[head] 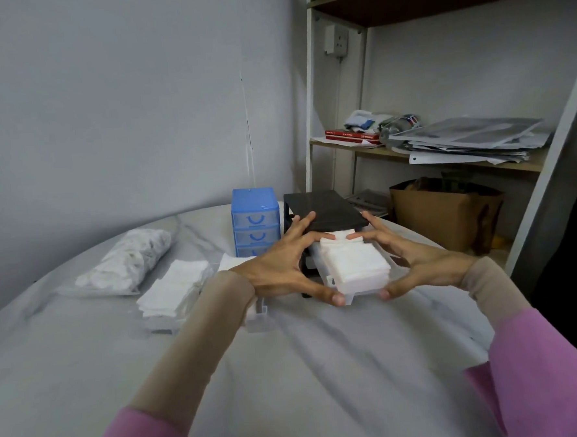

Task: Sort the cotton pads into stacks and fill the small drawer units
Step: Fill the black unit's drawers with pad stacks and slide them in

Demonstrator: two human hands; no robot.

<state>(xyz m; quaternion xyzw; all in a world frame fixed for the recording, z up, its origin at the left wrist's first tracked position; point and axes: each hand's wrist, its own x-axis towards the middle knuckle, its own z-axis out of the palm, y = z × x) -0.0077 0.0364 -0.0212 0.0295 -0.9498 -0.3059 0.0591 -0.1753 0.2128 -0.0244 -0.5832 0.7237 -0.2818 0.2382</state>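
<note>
**A:** What is closest to the camera?

**B:** Two pink sleeves (543,371) at the bottom corners, with bare forearms reaching up the frame over a table under a grey cloth (289,370).

**A:** What are the hands doing?

**B:** At centre, the left hand (283,269) and the right hand (418,261) both grasp a clear drawer (349,297). Each thumb is on the drawer's near edge, and the fingers curl round its sides. The drawer is pulled partway out of a black drawer unit (323,209).

**A:** Where are the cotton pads?

**B:** A stack of white square cotton pads (354,265) fills the drawer between the hands. A second stack of square pads (173,286) lies left of centre, apparently in a clear tray, just beside the left wrist. Further left sits a clear bag of round pads (131,258).

**A:** Anything else?

**B:** A blue drawer unit (255,225) with three drawers stands just left of the black one. A shelf (445,161) on the right of the frame holds papers and red books
</note>
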